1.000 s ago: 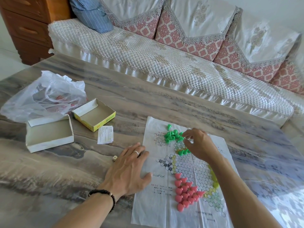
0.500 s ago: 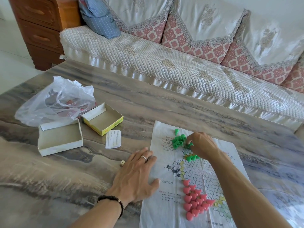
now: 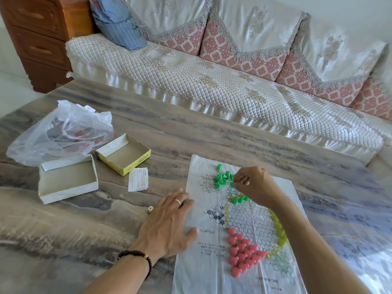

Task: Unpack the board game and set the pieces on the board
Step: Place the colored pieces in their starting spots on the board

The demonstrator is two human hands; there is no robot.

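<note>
A thin plastic board sheet (image 3: 214, 270) printed with a hexagonal star grid lies on the table. Several pink pieces (image 3: 244, 252) fill its near point. A loose heap of green pieces (image 3: 221, 179) sits at the far point, and three green pieces (image 3: 240, 200) stand in a row on the grid. My right hand (image 3: 255, 186) hovers over the far point and pinches one green piece between thumb and fingertips. My left hand (image 3: 169, 221) lies flat, fingers spread, pressing the sheet's left edge.
Two empty halves of the game box, a white one (image 3: 67, 183) and a yellow one (image 3: 124, 153), sit at left with a crumpled plastic bag (image 3: 61, 132) behind. A folded paper slip (image 3: 138, 179) and a small die (image 3: 150, 209) lie nearby. A sofa (image 3: 212, 85) runs along the table's far edge.
My right hand has taken a green piece from the heap and holds it just above the board. The left hand stays put. The camera view shifted slightly.
</note>
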